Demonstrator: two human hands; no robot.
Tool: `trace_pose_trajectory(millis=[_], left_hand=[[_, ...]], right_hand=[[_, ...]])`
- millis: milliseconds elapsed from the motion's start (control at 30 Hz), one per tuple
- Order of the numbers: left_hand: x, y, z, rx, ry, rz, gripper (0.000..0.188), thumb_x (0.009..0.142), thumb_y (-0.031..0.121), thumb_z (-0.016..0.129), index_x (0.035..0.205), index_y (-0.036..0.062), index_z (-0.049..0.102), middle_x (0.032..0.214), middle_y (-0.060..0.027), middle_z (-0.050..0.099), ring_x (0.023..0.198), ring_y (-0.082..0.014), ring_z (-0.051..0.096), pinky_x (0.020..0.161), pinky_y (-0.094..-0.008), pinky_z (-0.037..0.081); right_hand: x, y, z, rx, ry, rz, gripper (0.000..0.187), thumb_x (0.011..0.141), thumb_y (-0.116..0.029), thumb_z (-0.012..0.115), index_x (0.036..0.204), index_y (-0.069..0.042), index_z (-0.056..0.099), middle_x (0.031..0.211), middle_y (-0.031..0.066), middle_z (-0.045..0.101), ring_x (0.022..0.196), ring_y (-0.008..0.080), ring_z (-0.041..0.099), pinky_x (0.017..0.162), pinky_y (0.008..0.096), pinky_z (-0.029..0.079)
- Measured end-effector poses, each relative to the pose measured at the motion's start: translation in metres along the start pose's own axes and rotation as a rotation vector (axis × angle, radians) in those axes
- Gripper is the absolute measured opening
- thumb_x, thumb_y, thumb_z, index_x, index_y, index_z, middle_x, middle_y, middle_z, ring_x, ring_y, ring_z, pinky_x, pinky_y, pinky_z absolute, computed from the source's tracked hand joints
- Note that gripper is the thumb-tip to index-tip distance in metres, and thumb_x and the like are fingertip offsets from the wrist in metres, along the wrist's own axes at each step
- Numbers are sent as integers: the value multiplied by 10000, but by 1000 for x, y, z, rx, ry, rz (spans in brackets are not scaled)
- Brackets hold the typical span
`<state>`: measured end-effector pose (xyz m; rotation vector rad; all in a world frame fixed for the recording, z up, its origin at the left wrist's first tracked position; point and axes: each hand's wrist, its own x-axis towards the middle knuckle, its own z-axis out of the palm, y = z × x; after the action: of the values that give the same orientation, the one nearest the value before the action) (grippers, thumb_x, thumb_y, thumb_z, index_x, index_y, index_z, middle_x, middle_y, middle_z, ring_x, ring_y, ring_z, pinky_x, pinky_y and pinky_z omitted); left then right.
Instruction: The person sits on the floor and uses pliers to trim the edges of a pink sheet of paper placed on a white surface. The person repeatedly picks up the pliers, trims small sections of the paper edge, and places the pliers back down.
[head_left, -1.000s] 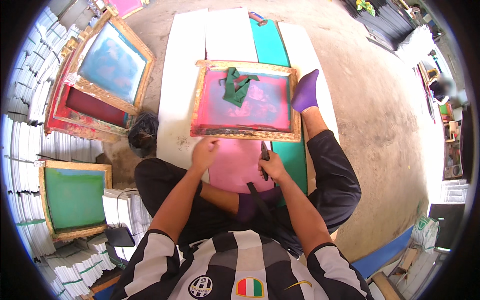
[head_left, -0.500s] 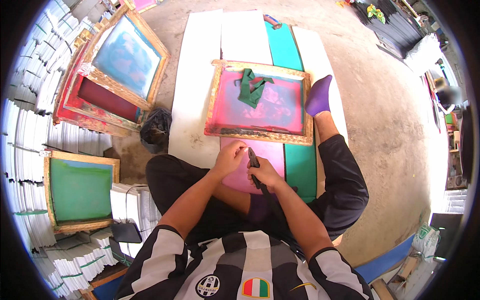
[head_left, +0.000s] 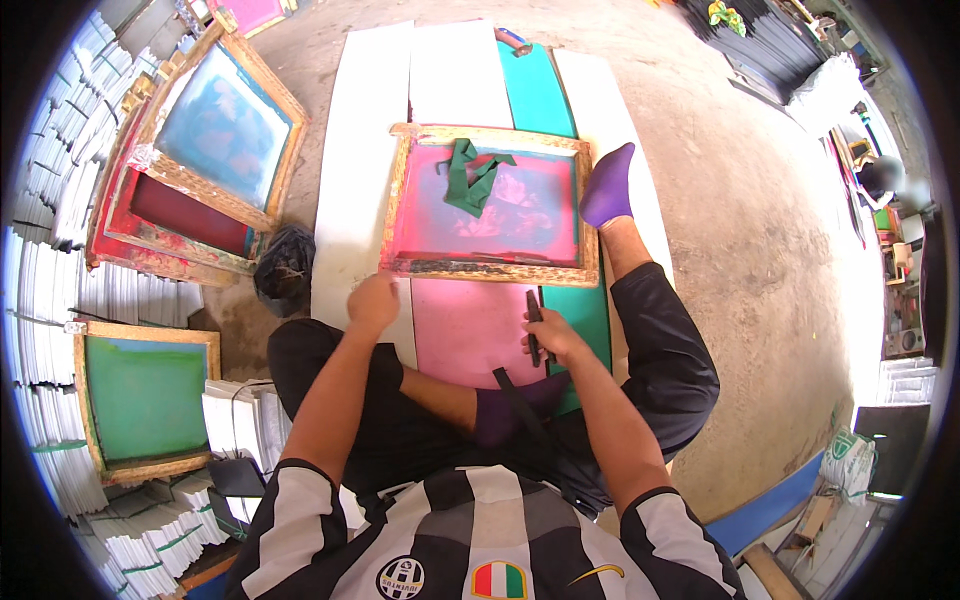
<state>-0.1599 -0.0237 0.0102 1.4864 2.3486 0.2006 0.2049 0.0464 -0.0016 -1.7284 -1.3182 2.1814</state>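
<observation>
A wood-framed printing screen (head_left: 490, 271) with pink-stained mesh lies flat in front of me. A crumpled strip of dark green cloth (head_left: 470, 185) rests on its mesh. My left hand (head_left: 373, 304) is closed at the screen's near left corner; whatever its fingers hold, if anything, is hidden. Over the pink board (head_left: 455, 335), my right hand (head_left: 553, 337) grips a dark tool that looks like pliers (head_left: 532, 312), tip pointing away from me. A black strap (head_left: 518, 402) lies across my lap.
My purple-socked foot (head_left: 610, 190) lies against the screen's right side. A hammer (head_left: 514, 40) sits at the boards' far end. More screens (head_left: 290, 170) lean at left beside a black plastic bag (head_left: 285, 268). Another green screen (head_left: 150, 400) stands among stacked white sheets (head_left: 45, 330).
My left hand has moved left, away from the right hand, to the screen's near corner. My right hand has shifted slightly right with the pliers. The whole view has swung a little.
</observation>
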Motion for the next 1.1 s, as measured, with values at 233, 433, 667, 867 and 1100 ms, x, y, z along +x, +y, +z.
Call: trace_pose_trajectory(millis=[233,433,667,867,1100], left_hand=[[6,-12,-20,19,-65,-252,243,957,266,612,1091,83,699,1064,-193,736,1014,-399,707,860,-513,556],[7,-13,-13,0,-88,-292,269,969,294,601,1111,86,698,1106,-191,735,1052,-392,704,879,-505,555],[9,-14,-12,25,-112,-347,301,969,293,599,1151,76,701,1157,-207,723,1092,-405,693,902,-508,552],[12,-14,-6,0,-139,-343,312,969,287,600,1157,59,698,1160,-215,722,1101,-407,691,907,-507,552],[12,-12,-4,48,-124,-397,316,970,293,591,1159,66,700,1168,-213,721,1110,-401,690,919,-506,546]], right_hand=[[7,-8,-53,-94,150,119,319,974,-170,626,1245,-39,518,924,133,664,709,246,687,535,437,526],[10,-14,-62,-110,166,138,271,944,-131,646,1142,20,540,839,140,631,647,258,655,472,461,508],[15,-33,-74,-223,83,257,263,945,-104,628,1140,36,519,810,168,640,629,288,666,494,500,547],[25,-44,-92,-319,17,364,286,952,-112,622,1176,2,483,802,177,669,607,295,683,455,497,525],[11,-26,-61,-455,294,81,270,877,-80,565,1091,79,604,769,205,703,547,288,683,428,455,508]])
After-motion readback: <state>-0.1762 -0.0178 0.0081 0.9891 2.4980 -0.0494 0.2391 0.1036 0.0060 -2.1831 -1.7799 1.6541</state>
